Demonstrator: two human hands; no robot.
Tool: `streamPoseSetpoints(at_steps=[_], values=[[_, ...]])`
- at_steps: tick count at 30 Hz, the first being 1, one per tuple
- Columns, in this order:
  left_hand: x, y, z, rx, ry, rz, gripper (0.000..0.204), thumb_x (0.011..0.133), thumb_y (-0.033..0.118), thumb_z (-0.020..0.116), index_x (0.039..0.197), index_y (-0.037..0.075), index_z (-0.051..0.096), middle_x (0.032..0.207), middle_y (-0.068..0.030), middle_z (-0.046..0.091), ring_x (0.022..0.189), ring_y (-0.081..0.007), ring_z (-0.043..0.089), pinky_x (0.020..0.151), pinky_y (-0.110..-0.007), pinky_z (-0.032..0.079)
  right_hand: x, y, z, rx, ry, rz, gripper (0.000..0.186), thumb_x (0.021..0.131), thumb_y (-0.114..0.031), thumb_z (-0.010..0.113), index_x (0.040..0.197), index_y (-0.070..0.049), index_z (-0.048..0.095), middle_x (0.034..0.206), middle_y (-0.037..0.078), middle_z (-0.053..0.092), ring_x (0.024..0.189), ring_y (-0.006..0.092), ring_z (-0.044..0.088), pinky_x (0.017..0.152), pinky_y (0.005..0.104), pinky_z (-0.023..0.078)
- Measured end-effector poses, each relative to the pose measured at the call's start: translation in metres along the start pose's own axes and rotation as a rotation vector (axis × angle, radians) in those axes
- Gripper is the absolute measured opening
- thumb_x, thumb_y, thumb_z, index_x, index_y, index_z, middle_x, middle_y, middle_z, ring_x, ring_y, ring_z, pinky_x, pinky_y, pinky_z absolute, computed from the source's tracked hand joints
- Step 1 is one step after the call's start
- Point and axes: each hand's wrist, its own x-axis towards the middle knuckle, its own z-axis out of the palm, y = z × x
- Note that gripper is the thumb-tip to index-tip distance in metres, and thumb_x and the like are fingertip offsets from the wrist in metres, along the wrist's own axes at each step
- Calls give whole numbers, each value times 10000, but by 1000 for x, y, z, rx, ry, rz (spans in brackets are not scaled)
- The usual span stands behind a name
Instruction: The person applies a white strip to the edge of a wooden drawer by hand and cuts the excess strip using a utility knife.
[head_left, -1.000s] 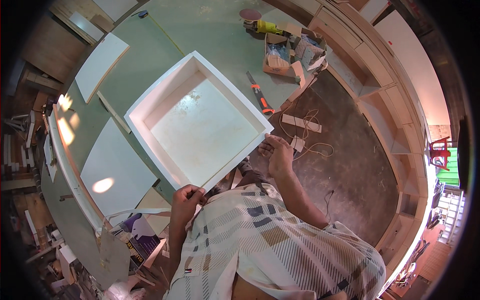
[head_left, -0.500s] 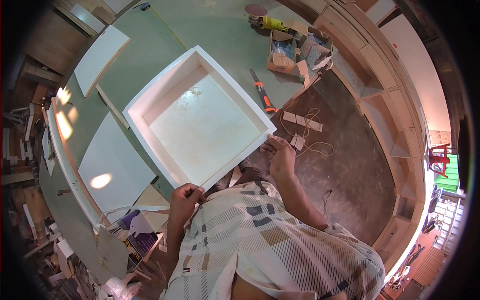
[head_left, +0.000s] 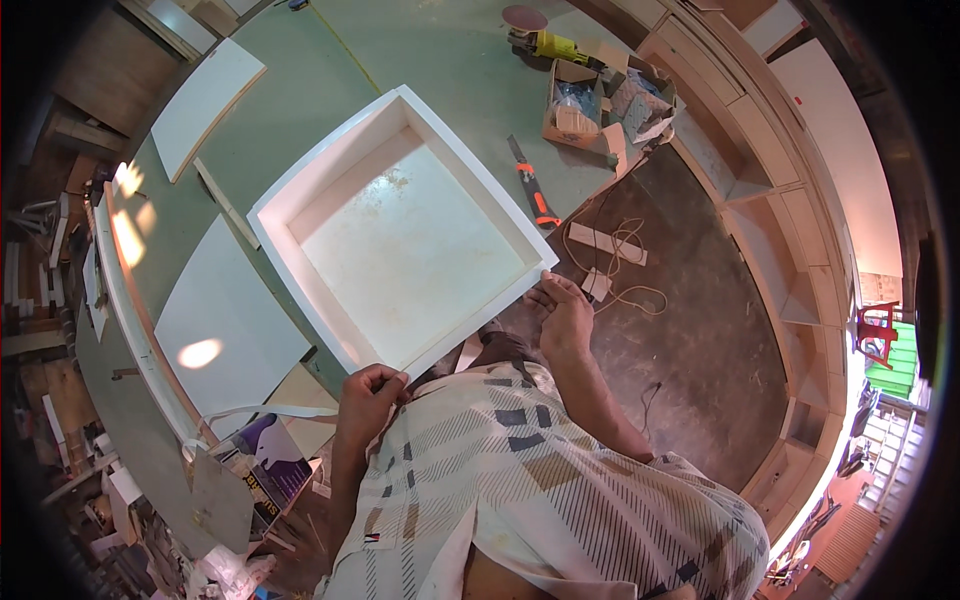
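Note:
A white square drawer box (head_left: 410,250) with low walls lies open side up in front of me, its far part over the green worktop. My left hand (head_left: 372,388) grips its near left corner, thumb on top of the rim. At the near right corner, my right hand (head_left: 560,305) has its fingers curled on the edge. Smudges mark the box's inner bottom. Just right of the box, an orange and grey handled knife or saw-like tool (head_left: 534,190) rests on the worktop.
Flat white panels (head_left: 230,320) and a thin strip (head_left: 226,203) lie left of the box. Farther off are a tape measure (head_left: 345,52), a yellow-green angle grinder (head_left: 548,45) and cardboard boxes (head_left: 575,105). Cords (head_left: 625,250) and a white board are on the floor; wooden cabinet frames (head_left: 765,230) curve along the right.
The view has shifted slightly, so surrounding things sit a little differently in the picture. Both hands keep their hold on the drawer box, which has barely moved.

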Motion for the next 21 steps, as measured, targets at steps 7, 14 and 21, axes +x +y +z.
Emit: streamPoseSetpoints(at_steps=[7, 14, 21], values=[[1, 2, 2, 14, -3, -22, 185, 936, 154, 697, 917, -29, 714, 731, -53, 713, 642, -77, 621, 611, -236, 479, 3, 1, 0, -4, -1, -16, 142, 952, -86, 696, 1018, 18, 624, 864, 100, 664, 762, 182, 660, 692, 301, 553], [-1, 9, 4, 25, 16, -40, 189, 931, 158, 699, 910, -30, 710, 732, -57, 713, 637, -83, 629, 613, -244, 492, 18, -11, -16, -249, -27, -199, 153, 931, -77, 696, 1041, 11, 637, 890, 96, 682, 752, 177, 670, 693, 288, 553], [2, -2, 3, -5, 26, -30, 187, 925, 154, 708, 912, -32, 710, 733, -59, 715, 646, -93, 643, 628, -250, 505, 13, -76, -1, -1190, -481, -1014, 321, 810, -8, 705, 1128, -53, 700, 1126, 103, 682, 978, 251, 677, 849, 366, 570]])
